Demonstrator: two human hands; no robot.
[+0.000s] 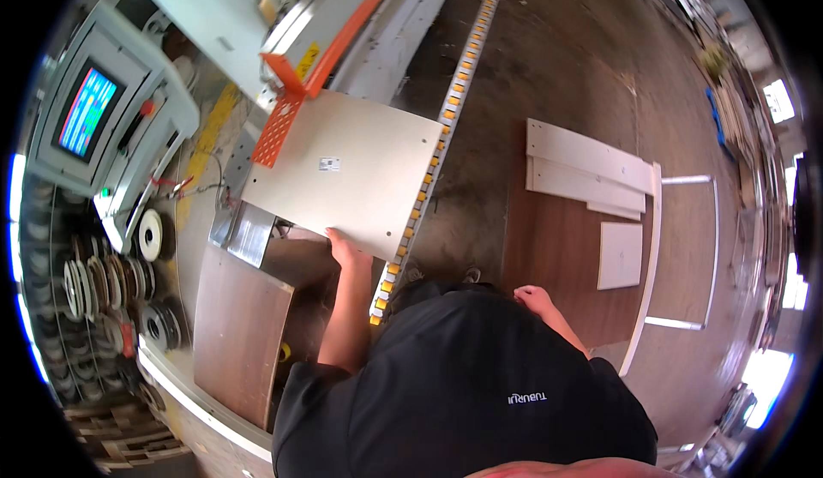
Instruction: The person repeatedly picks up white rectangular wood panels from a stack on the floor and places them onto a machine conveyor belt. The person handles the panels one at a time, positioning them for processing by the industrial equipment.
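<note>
A white rectangular panel (364,165) with small holes and a paper label lies flat at the machine's infeed, left of centre. Its right edge rests along a rail (426,182) of yellow rollers, and its far left corner meets an orange perforated guard (279,131). My left hand (347,251) grips the near edge of this panel, thumb on top, the other fingers hidden underneath. Off to the right, my right hand (535,299) hangs beside my body with its fingers curled and nothing visible in them. It is nearest to a large brown board (557,255).
White panels (587,165) and a smaller white piece (619,255) lie on the brown board. A control console (107,105) with a lit screen stands at far left, above reels of edging tape (111,285). A brown wooden box (236,332) sits at near left.
</note>
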